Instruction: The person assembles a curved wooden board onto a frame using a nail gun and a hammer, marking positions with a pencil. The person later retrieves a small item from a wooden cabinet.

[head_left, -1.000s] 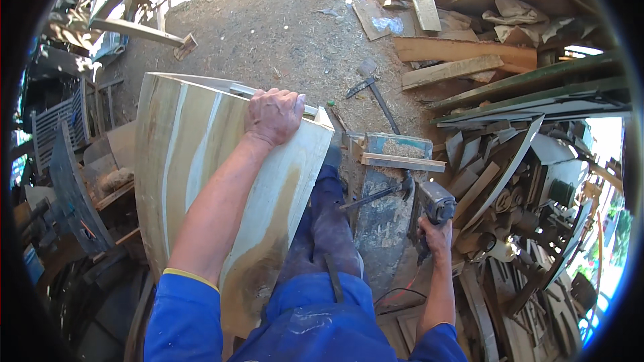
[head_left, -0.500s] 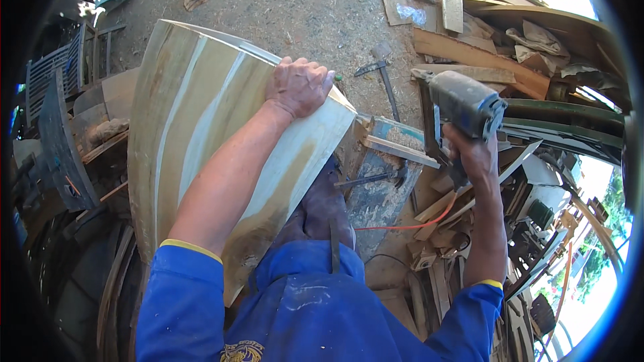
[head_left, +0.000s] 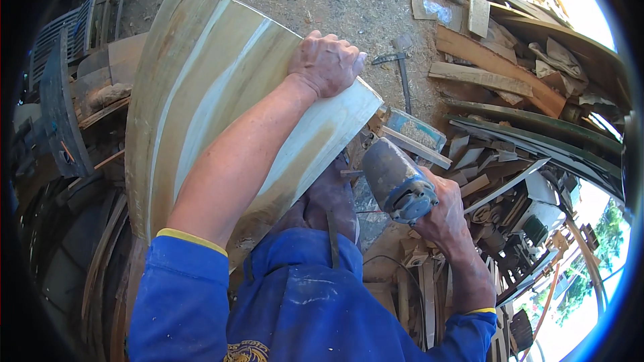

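Observation:
A large curved wooden panel, tan with pale whitish streaks, leans in front of me across the left and middle of the view. My left hand is closed over its upper right edge, fingers curled out of sight behind it. In my right hand is a worn grey air nail gun, gripped by its handle. The gun's nose points up and left, close to the panel's right corner; whether it touches the panel I cannot tell. Just beyond it, a narrow wooden strip lies over a sawdust-covered blue-green board.
A hammer lies on the dusty ground past the panel's right corner. Scrap boards and offcuts are heaped along the right side. At the left stand a slatted metal frame and a dark curved piece.
My right hand has brought the nail gun left and downward, from over the scrap heap to beside the panel's right corner. The left hand keeps its hold on the panel's edge.

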Action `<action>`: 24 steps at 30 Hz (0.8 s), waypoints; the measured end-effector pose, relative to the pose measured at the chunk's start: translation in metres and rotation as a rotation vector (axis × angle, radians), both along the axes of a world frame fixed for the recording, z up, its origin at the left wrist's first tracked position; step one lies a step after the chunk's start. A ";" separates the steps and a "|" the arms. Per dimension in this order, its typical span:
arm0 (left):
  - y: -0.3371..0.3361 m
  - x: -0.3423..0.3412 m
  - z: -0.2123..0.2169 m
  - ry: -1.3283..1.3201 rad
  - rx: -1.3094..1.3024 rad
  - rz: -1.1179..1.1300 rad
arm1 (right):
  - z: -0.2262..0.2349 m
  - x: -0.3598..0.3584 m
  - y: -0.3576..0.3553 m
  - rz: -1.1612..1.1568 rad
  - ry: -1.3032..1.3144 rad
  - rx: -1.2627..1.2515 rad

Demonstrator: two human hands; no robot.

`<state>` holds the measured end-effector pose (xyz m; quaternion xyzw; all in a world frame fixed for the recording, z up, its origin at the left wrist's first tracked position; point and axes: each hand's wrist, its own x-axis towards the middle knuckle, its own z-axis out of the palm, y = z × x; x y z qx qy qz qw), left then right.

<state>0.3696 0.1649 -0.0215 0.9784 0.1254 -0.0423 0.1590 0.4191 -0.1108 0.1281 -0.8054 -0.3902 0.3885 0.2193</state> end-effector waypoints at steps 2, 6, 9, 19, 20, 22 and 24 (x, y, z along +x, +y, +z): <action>0.000 -0.002 -0.004 -0.066 -0.001 0.011 | -0.003 -0.003 0.005 0.008 0.023 0.011; -0.001 -0.003 -0.004 -0.056 -0.005 0.015 | -0.007 -0.005 0.011 0.023 0.060 -0.037; -0.001 -0.003 -0.003 -0.031 -0.016 0.017 | -0.008 -0.005 0.015 0.041 0.063 -0.039; 0.000 -0.004 -0.001 0.018 0.000 0.014 | -0.009 -0.011 0.027 0.093 0.046 -0.095; 0.000 -0.004 -0.001 0.028 0.004 0.009 | -0.008 -0.011 0.028 0.104 0.041 -0.102; 0.001 -0.004 -0.001 0.047 0.013 -0.004 | -0.006 -0.013 0.030 0.126 0.032 -0.116; 0.001 -0.004 -0.002 0.038 0.017 -0.007 | -0.004 -0.015 0.033 0.107 0.041 -0.139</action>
